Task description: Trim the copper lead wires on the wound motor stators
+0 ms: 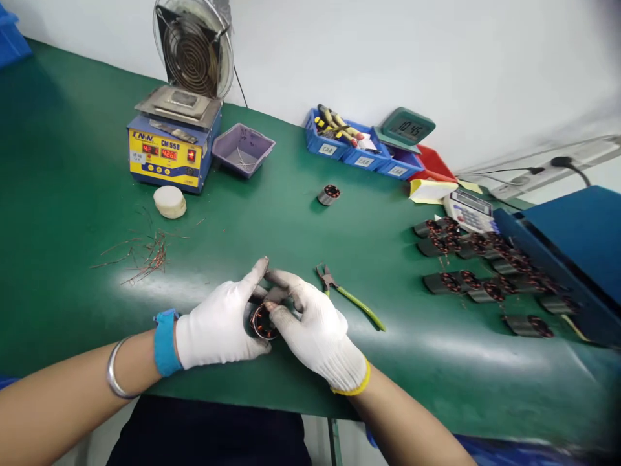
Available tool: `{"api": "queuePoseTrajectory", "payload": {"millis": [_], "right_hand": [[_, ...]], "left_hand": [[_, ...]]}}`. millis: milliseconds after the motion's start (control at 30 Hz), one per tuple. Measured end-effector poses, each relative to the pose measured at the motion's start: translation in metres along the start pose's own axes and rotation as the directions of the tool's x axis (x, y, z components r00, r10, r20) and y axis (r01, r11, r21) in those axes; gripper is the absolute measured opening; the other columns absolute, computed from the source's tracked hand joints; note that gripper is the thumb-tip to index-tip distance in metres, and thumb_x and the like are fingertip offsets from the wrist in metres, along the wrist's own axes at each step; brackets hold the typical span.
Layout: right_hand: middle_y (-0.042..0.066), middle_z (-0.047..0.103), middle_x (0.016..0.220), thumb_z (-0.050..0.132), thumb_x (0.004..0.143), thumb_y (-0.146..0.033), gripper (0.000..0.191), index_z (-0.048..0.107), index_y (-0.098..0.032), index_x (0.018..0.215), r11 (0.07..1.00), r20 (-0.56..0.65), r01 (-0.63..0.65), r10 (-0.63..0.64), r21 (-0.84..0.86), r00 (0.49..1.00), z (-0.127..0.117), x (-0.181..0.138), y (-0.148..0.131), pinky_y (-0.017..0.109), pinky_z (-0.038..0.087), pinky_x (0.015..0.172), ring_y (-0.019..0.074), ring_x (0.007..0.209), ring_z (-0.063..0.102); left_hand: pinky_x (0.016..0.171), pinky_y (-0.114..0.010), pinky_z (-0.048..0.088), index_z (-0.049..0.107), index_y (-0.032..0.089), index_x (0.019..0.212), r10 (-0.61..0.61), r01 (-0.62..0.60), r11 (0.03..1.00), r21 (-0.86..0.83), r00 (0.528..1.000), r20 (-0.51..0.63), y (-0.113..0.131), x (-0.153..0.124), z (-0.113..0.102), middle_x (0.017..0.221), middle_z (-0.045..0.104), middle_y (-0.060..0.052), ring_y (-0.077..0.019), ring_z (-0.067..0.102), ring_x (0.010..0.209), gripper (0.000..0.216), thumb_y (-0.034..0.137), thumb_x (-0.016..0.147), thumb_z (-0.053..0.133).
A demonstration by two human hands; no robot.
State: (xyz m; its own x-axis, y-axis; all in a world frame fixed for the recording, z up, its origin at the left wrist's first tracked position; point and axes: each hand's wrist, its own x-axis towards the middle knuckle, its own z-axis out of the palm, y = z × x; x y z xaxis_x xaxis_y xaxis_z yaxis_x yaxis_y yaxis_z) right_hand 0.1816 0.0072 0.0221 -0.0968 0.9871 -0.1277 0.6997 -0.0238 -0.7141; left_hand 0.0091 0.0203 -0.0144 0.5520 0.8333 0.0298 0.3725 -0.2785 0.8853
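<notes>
1 green bench (291, 220) carries a blue solder pot (167, 152) at far left, a cluster of wound stators (485, 291) at right, blue bins (361, 160) by the wall, a purple tray (242, 149), green-handled pliers (349, 296) just beside the hands, and copper wire scraps (145, 255). At the near edge, the gloved left hand (220, 327) and right hand (315, 333) together grip 1 stator (262, 321), fingers curled over it, nothing blocking them.

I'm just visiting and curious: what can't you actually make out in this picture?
- Head view: most of the stator, covered by the left hand and right hand.
- Head view: labels on the blue bins, too small to read.
- Head view: blue machine, cut off by the right edge.
</notes>
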Motion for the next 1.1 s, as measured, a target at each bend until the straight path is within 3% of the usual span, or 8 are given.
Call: {"api": "queuePoseTrajectory", "payload": {"millis": [133, 233, 300, 433, 633, 700, 867, 1100], "right_hand": [[0.003, 0.071, 0.090, 0.056, 0.075, -0.022, 0.045, 0.060, -0.022, 0.120, 0.978, 0.067, -0.006, -0.008, 0.207, 0.998, -0.008, -0.005, -0.004, 0.036, 0.055, 0.084, 0.0209, 0.090, 0.068], [0.002, 0.069, 0.082, 0.056, 0.080, -0.025, 0.039, 0.059, -0.023, 0.119, 0.946, 0.123, 0.108, -0.151, 0.306, 0.981, -0.016, -0.020, -0.001, 0.034, 0.056, 0.081, 0.0191, 0.081, 0.069], [0.000, 0.067, 0.076, 0.055, 0.082, -0.021, 0.035, 0.058, -0.027, 0.117, 0.938, 0.081, 0.238, -0.266, 0.252, 0.961, -0.019, -0.033, 0.006, 0.040, 0.052, 0.093, 0.0200, 0.085, 0.069], [-0.001, 0.067, 0.080, 0.058, 0.078, -0.013, 0.032, 0.059, -0.030, 0.105, 0.869, 0.084, 0.494, -0.496, 0.035, 0.865, -0.023, -0.051, 0.027, 0.055, 0.027, 0.115, 0.0224, 0.091, 0.067], [0.008, 0.070, 0.107, 0.049, 0.089, -0.036, 0.035, 0.054, -0.027, 0.123, 0.986, -0.143, 0.164, -0.157, 0.037, 0.977, -0.038, -0.042, 0.027, 0.037, 0.055, 0.070, 0.0257, 0.092, 0.067], [0.006, 0.070, 0.103, 0.055, 0.084, -0.040, 0.031, 0.061, -0.028, 0.113, 0.993, -0.044, 0.059, -0.064, -0.104, 0.997, -0.041, -0.030, 0.015, 0.033, 0.050, 0.061, 0.0235, 0.081, 0.066], [-0.001, 0.069, 0.086, 0.057, 0.082, -0.029, 0.013, 0.069, -0.027, 0.087, 0.920, 0.327, 0.151, -0.027, -0.362, 0.945, -0.034, -0.006, -0.005, 0.028, 0.042, 0.064, 0.0191, 0.079, 0.062], [-0.001, 0.069, 0.088, 0.052, 0.086, -0.024, 0.018, 0.069, -0.025, 0.084, 0.938, 0.236, 0.166, -0.095, -0.304, 0.967, -0.022, 0.015, 0.002, 0.028, 0.041, 0.068, 0.0175, 0.084, 0.062]], "left_hand": [[0.079, -0.036, 0.054, 0.008, 0.013, 0.151, 0.009, -0.007, 0.995, 0.095, 1.000, -0.015, 0.000, 0.005, 0.004, 0.109, 0.069, -0.010, -0.0274, 0.067, 0.093, 0.099, 0.028, 0.069, 0.061], [0.073, -0.036, 0.051, 0.037, 0.012, 0.140, 0.061, -0.055, 0.952, 0.302, 0.998, -0.009, 0.001, 0.009, -0.001, 0.095, 0.068, -0.009, -0.0269, 0.066, 0.083, 0.077, 0.030, 0.068, 0.058], [0.071, -0.035, 0.049, 0.060, 0.018, 0.115, 0.093, -0.091, 0.911, 0.401, 0.996, 0.016, 0.002, 0.010, -0.006, 0.090, 0.066, -0.007, -0.0251, 0.064, 0.079, 0.049, 0.031, 0.068, 0.058], [0.069, -0.035, 0.046, 0.065, 0.021, 0.093, 0.100, -0.107, 0.895, 0.433, 0.994, 0.039, 0.001, 0.008, -0.009, 0.085, 0.063, -0.005, -0.0234, 0.062, 0.076, 0.027, 0.033, 0.069, 0.060], [0.073, -0.035, 0.048, 0.063, 0.020, 0.099, 0.012, -0.017, 0.928, 0.373, 1.000, 0.015, 0.002, 0.007, -0.009, 0.092, 0.063, -0.006, -0.0251, 0.063, 0.082, 0.035, 0.037, 0.068, 0.063], [0.072, -0.035, 0.048, 0.062, 0.021, 0.098, -0.016, 0.012, 0.932, 0.361, 1.000, 0.008, 0.003, 0.007, -0.010, 0.093, 0.064, -0.006, -0.0258, 0.063, 0.083, 0.038, 0.039, 0.065, 0.067], [0.059, -0.030, 0.044, 0.061, 0.020, 0.086, -0.043, 0.039, 0.930, 0.366, 0.999, 0.002, 0.006, 0.008, -0.011, 0.080, 0.062, -0.003, -0.0215, 0.062, 0.070, 0.032, 0.047, 0.069, 0.064], [0.062, -0.031, 0.045, 0.060, 0.020, 0.081, -0.032, 0.010, 0.918, 0.397, 0.998, 0.047, 0.009, 0.010, -0.012, 0.077, 0.062, -0.003, -0.0209, 0.061, 0.069, 0.025, 0.041, 0.070, 0.062]]}}
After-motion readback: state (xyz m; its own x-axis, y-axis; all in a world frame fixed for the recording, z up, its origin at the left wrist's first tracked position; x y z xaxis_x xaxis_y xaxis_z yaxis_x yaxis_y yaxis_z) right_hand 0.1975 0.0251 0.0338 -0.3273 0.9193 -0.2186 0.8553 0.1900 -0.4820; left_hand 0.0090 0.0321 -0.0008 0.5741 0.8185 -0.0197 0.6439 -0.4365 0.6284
